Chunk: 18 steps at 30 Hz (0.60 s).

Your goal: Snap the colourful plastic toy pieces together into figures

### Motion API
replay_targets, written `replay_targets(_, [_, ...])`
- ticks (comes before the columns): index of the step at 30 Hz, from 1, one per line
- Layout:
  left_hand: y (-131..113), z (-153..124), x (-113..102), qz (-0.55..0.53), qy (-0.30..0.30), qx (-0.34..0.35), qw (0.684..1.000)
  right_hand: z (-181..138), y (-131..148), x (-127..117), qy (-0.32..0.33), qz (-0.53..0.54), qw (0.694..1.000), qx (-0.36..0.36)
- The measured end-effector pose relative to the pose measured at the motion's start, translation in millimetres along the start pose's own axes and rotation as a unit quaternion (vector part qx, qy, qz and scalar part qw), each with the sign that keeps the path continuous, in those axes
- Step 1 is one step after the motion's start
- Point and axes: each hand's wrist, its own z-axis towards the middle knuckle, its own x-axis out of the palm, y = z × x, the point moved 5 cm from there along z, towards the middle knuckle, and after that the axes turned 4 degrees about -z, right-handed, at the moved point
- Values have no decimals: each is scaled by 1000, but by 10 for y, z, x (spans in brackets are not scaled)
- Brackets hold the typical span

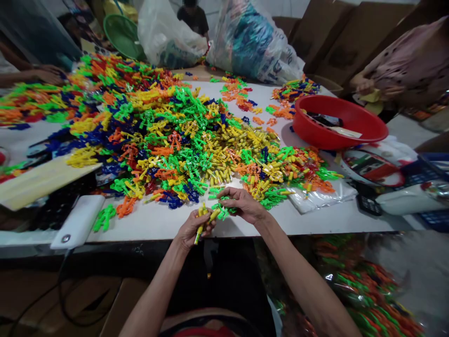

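Note:
My left hand [192, 228] is closed around a small bunch of yellow plastic sticks [202, 220] at the table's near edge. My right hand [241, 204] sits just to its right, fingers curled on a green plastic toy piece [221, 209] that touches the yellow sticks. Right behind both hands spreads a big heap of small plastic toy pieces [168, 126] in green, yellow, orange, blue and red.
A red basin [338, 122] stands at the right on the white table [164, 224]. A white power bank [79, 221] and a pale board [42, 180] lie at the left. Clear plastic bags [252, 42] sit at the far side. Other people's hands [49, 74] work at the left and far right.

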Motion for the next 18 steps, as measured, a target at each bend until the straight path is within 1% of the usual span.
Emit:
replay_targets(2, [10, 11, -6, 3, -7, 4, 1000, -6, 5, 3, -14, -8, 1000, -14])
replay_targets(4, [-2, 13, -18, 17, -26, 21, 999, -20, 14, -7, -32, -24, 999, -24])
replay_targets(7, [-61, -4, -16, 73, -51, 65, 994, -52, 14, -22, -44, -64, 997, -7])
replay_targets(9, [-105, -15, 9, 115, -61, 91, 987, -81, 52, -44, -67, -130, 989, -16])
replay_targets(11, [-130, -11, 47, 149, -70, 104, 981, -116, 139, -72, -116, -234, 963, -65])
replay_targets(13, [-125, 11, 93, 166, -75, 101, 978, -143, 199, -82, -140, -312, 934, -103])
replay_targets(14, [-112, 28, 116, 168, -76, 94, 978, -149, 203, -92, -135, -325, 930, -107])
replay_targets(16, [-74, 69, 156, 167, -74, 71, 981, -160, 193, -166, -115, -324, 934, -96])
replay_targets(17, [-58, 88, 164, 166, -76, 59, 981, -173, 205, -243, -116, -325, 934, -93])
replay_targets(18, [-52, 103, 162, 165, -82, 53, 981, -197, 242, -353, -132, -334, 928, -97])
